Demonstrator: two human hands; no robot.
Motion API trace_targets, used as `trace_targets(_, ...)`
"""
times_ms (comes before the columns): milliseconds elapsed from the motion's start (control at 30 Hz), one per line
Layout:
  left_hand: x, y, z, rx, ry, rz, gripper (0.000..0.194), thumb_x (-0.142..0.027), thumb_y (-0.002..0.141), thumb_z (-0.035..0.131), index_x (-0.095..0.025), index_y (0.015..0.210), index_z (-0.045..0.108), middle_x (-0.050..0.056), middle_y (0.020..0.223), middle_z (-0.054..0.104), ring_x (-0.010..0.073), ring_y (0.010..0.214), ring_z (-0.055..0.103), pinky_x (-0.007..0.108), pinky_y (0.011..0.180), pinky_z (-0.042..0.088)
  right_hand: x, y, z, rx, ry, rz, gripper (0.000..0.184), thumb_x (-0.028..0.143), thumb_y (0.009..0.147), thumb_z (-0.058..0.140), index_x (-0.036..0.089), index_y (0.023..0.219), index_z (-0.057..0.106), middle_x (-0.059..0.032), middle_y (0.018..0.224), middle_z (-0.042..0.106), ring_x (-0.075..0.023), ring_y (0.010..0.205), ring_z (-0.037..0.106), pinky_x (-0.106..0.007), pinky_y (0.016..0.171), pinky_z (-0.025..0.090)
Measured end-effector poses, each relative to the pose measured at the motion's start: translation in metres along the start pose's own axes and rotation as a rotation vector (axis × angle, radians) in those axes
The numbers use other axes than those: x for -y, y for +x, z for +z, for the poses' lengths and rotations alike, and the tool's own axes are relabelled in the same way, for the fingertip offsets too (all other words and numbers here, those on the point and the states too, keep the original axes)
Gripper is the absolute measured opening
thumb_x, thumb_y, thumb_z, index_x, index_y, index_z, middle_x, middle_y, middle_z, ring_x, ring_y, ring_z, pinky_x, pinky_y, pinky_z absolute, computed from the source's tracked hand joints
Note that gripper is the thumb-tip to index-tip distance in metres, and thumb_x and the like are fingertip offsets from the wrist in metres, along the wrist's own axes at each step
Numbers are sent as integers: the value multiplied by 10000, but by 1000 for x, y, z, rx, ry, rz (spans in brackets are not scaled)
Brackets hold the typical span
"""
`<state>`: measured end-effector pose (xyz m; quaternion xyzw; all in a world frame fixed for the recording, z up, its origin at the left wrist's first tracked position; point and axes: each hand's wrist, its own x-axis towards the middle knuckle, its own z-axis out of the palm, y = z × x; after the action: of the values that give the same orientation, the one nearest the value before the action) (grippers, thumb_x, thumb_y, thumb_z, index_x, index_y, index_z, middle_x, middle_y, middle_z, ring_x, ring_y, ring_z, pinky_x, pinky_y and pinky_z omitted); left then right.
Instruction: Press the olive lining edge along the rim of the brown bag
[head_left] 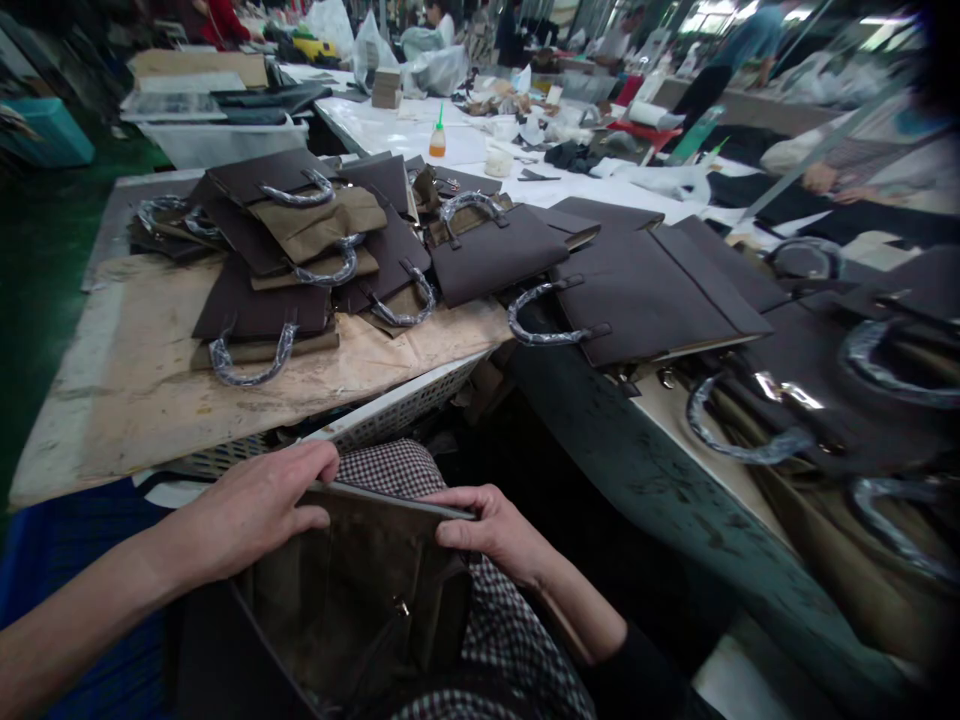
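A dark brown bag (352,600) lies open on my lap, its olive lining showing. My left hand (251,505) grips the far rim of the bag's mouth, fingers curled over the edge. My right hand (491,530) pinches the same rim at its right end, fingers folded over it. Both hands hold the mouth apart. A checked cloth (390,465) shows beyond the bag on my lap.
Several dark brown bags with plastic-wrapped handles (315,235) are piled on the paper-covered table (127,390). More bags (645,295) lie along the right bench. A white basket (390,410) sits under the table edge. An orange glue bottle (437,140) stands further back. Other people work beyond.
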<state>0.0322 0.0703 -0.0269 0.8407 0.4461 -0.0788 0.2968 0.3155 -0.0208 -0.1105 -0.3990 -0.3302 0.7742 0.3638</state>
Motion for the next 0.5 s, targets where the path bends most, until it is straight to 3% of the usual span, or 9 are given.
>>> trace_targets(267,-3,-13,-4,28,-34,-8,168,-440,887,628,-284,918,577,-44,977,643,202,912,599,299,766,397,-7,6,-3,-9,24,-5,461,284,723,830,183,1161,729,-78,978,774,-180,853,719,-297,835,542)
trace_targets(500,7,-1,7,28,-167,68,284,-516,926,546,-267,829,643,-25,965,681,200,899,621,278,788,445,3,-4,-8,102,-116,-14,528,363,774,778,206,1266,669,-72,1168,724,-233,1063,668,-403,1019,460)
